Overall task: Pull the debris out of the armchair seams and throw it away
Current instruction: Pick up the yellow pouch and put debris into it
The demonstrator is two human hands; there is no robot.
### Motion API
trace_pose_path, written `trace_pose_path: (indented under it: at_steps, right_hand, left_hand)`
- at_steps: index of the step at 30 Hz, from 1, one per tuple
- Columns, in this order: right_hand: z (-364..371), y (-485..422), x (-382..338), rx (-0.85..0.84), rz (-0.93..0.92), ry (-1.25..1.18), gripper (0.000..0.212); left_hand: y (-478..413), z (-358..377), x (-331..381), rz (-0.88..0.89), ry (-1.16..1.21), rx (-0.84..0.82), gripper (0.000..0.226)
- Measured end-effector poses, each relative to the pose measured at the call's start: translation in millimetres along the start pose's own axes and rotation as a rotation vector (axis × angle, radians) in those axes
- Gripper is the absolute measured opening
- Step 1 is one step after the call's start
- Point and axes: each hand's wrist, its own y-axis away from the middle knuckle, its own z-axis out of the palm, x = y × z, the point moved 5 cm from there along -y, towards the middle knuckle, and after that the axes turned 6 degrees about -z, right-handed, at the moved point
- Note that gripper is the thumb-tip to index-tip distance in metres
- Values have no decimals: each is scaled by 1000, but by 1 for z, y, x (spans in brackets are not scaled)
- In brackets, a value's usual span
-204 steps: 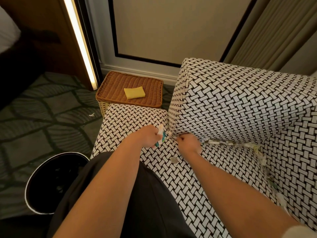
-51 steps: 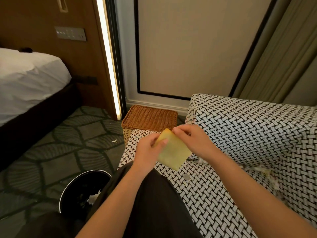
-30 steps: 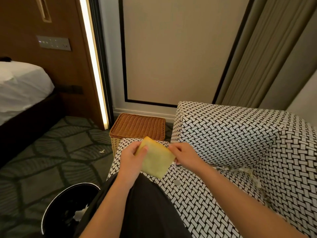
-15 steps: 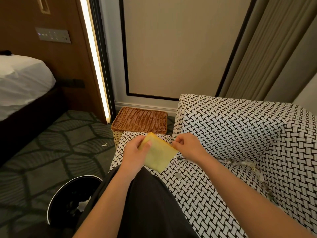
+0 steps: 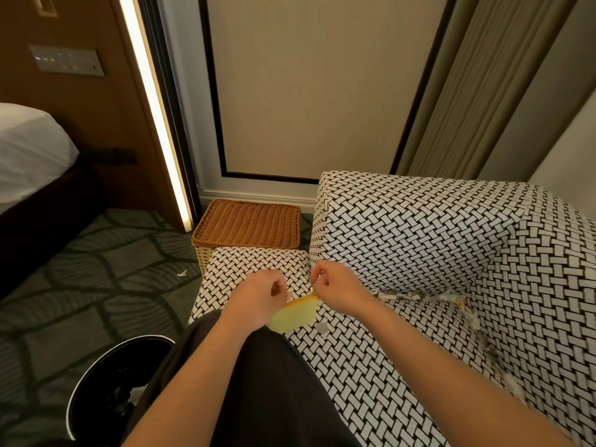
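Evidently both hands' fingers (image 5: pixel 280 290) pinch an unlabelled yellow cloth (image 5: pixel 295 314) over the armchair (image 5: pixel 419 240).

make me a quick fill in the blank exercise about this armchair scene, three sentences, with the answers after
1. Both hands, left hand and right hand, hold a ____ cloth.
2. The debris lies in the seam of the ____.
3. The wicker basket stands on the floor beside the ____.

Answers: yellow; armchair; armchair

Armchair (image 5: pixel 435 253) matt woven-print cloth; basket (image 5: pixel 248 225) rough brown wicker; bin (image 5: pixel 96 391) glossy black; yellow cloth (image 5: pixel 295 314) soft, matt.
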Motion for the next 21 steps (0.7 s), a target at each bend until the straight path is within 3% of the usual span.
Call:
trace_pose_path:
  at_steps: [3,6,15,21]
  right_hand:
    - [11,-1,2,-19,-14,53,15]
    - [11,-5,8,-30,22,-49,16]
    - [7,-5,36,-98,69,-298,20]
    - [13,-3,48,-188,-58,-85,30]
  left_hand:
    - [-3,10,1,22,-102,-85,7]
    - [-7,21,2,30,-139,-152,28]
    - [-19,56,28,50,-105,9,11]
    - [-23,52,25,30,-69,74,8]
